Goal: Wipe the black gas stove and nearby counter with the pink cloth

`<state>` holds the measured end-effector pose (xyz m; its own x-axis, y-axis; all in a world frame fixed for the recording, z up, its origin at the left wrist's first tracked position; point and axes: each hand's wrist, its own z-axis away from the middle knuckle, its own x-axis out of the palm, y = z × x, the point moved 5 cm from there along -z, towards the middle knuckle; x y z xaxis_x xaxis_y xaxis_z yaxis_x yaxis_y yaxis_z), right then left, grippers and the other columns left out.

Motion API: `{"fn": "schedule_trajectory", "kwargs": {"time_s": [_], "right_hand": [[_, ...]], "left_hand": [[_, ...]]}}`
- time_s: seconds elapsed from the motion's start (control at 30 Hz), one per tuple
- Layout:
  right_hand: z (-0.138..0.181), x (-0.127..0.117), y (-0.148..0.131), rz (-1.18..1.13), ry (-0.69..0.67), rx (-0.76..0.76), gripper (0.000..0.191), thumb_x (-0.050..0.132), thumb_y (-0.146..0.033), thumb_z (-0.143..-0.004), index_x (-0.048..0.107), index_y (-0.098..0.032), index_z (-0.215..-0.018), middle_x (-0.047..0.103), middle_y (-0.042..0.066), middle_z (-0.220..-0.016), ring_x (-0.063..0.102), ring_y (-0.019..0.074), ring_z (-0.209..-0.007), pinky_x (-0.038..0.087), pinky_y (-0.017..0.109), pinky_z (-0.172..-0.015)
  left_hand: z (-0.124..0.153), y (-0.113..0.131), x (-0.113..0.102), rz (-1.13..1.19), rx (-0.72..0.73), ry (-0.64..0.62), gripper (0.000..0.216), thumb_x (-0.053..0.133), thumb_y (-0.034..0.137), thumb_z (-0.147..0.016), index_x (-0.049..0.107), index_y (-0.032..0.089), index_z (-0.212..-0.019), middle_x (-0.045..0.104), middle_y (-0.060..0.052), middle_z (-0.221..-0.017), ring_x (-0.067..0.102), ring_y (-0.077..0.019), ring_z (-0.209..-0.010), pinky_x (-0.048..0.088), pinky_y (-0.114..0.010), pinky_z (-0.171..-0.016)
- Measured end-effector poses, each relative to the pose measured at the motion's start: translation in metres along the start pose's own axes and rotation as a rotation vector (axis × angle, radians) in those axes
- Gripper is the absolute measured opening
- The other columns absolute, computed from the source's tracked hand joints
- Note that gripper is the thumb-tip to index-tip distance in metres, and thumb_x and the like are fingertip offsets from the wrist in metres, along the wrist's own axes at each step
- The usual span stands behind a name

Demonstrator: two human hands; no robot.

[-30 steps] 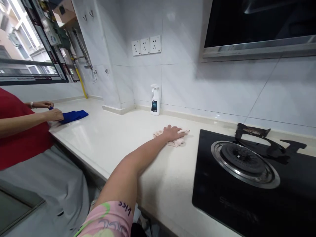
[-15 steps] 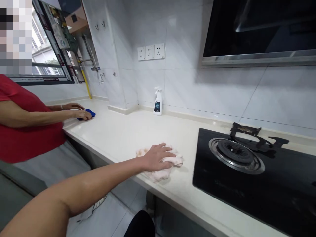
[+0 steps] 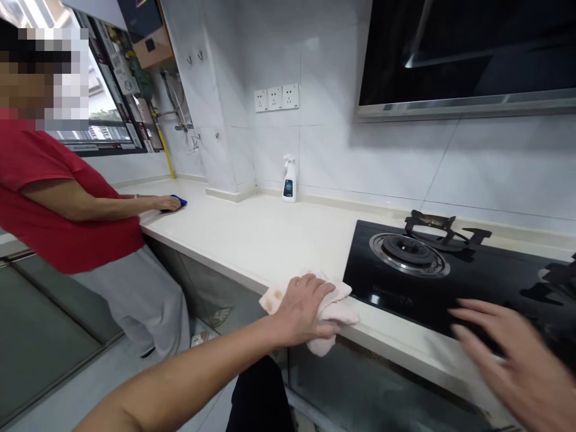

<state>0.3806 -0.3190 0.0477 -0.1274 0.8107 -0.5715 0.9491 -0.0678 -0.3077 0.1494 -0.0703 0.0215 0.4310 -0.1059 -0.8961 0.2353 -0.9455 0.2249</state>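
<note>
- The left hand (image 3: 302, 309) grips a pale pink cloth (image 3: 341, 312), fingers drawn together over its top and the thumb along the near side.
- That cloth lies bunched at the front edge of the countertop (image 3: 252, 234), just beside the near left corner of the gas hob (image 3: 427, 294); part of it hangs over the edge, and brownish spots mark its left end.
- The right hand (image 3: 504, 354) is empty, its fingers loosely spread, at the front edge of the hob; it is blurred, so whether a fingertip touches the glass I cannot tell.
- On the hob, a round burner (image 3: 408, 251) sits bare, with a black pot support (image 3: 431, 222) behind it and to the right.
- Left of the hob and farther back, a white spray bottle (image 3: 289, 183) with a dark label stands upright near the wall.
- Well left of the hob, another person in a red shirt (image 3: 90, 222) has a hand (image 3: 167, 203) on a blue cloth (image 3: 182, 200) on the countertop.
- Above the hob hangs a black range hood (image 3: 450, 72) with a steel lower edge; three wall sockets (image 3: 276, 98) are to the hob's left, above the bottle.
</note>
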Motion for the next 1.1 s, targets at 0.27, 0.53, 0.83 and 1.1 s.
{"fn": "schedule_trajectory", "kwargs": {"time_s": [0.27,0.53,0.83,1.1], "right_hand": [[-0.035,0.144,-0.173,-0.103,-0.462,-0.272,0.047,0.071,-0.040,-0.092,0.057,-0.022,-0.133,0.058,0.015,-0.137,0.054,0.0312,-0.125,0.046,0.051,-0.106],[-0.046,0.218,-0.205,0.312,-0.583,-0.098,0.091,0.085,-0.052,-0.076,0.047,-0.014,-0.150,0.047,0.030,-0.148,0.045,0.0507,-0.134,0.033,0.069,-0.105],[-0.029,0.196,-0.178,0.298,-0.273,-0.286,0.053,0.076,-0.047,-0.086,0.058,-0.022,-0.129,0.062,0.013,-0.128,0.052,0.0344,-0.121,0.045,0.049,-0.097],[0.016,0.123,-0.108,0.344,-0.167,-0.312,0.065,0.084,-0.044,-0.080,0.054,-0.025,-0.135,0.060,0.012,-0.139,0.049,0.0337,-0.126,0.041,0.052,-0.103]], "left_hand": [[0.028,-0.033,-0.033,0.436,-0.034,-0.127,0.111,0.086,0.047,-0.069,0.029,0.017,-0.159,0.037,-0.022,-0.162,0.037,-0.0385,-0.149,0.032,-0.053,-0.122],[0.030,-0.083,-0.053,0.559,-0.225,0.072,0.050,0.054,0.046,-0.092,0.061,0.019,-0.133,0.069,-0.014,-0.134,0.064,-0.0287,-0.126,0.050,-0.045,-0.109],[-0.024,-0.114,-0.041,0.382,-0.374,0.374,0.056,0.048,0.061,-0.086,0.072,0.016,-0.108,0.074,-0.013,-0.118,0.069,-0.0291,-0.109,0.055,-0.042,-0.097],[-0.039,-0.074,-0.019,0.265,-0.105,0.302,0.047,0.047,0.059,-0.093,0.073,0.021,-0.101,0.074,-0.010,-0.110,0.068,-0.0263,-0.106,0.052,-0.040,-0.100]]}}
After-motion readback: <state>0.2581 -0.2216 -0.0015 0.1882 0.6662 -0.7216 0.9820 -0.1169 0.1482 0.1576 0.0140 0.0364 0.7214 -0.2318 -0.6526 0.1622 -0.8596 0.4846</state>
